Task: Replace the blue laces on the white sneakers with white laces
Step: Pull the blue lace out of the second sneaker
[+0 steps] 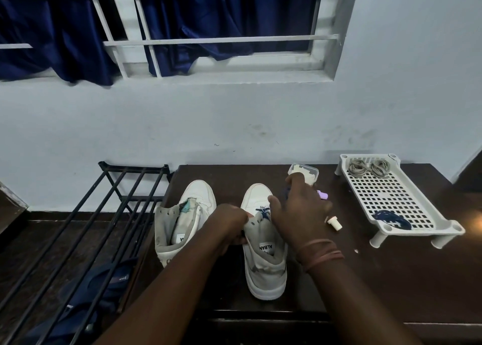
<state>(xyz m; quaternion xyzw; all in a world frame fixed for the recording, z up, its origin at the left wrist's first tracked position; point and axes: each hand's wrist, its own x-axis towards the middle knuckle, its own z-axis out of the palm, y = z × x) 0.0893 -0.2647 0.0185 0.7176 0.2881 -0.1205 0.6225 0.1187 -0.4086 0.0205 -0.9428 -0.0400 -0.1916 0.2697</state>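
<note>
Both hands (229,224) on right sneaker (263,240)

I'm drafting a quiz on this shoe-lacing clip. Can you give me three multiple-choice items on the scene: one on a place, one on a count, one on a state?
1. Where does the pulled-out blue lace lie?
A. on the near end of the white perforated tray
B. inside the left sneaker
C. on the black rack

2. How many pale lace bundles lie at the tray's far end?
A. one
B. two
C. four

3. What state is the left sneaker in?
A. fully laced in blue
B. laced in white
C. unlaced, eyelets empty

Answers:
1 A, the blue lace is coiled on the white tray.
2 B, two pale lace bundles sit side by side.
3 C, the left sneaker gapes open with bare eyelets; blue lace remains only in the right sneaker.
</note>
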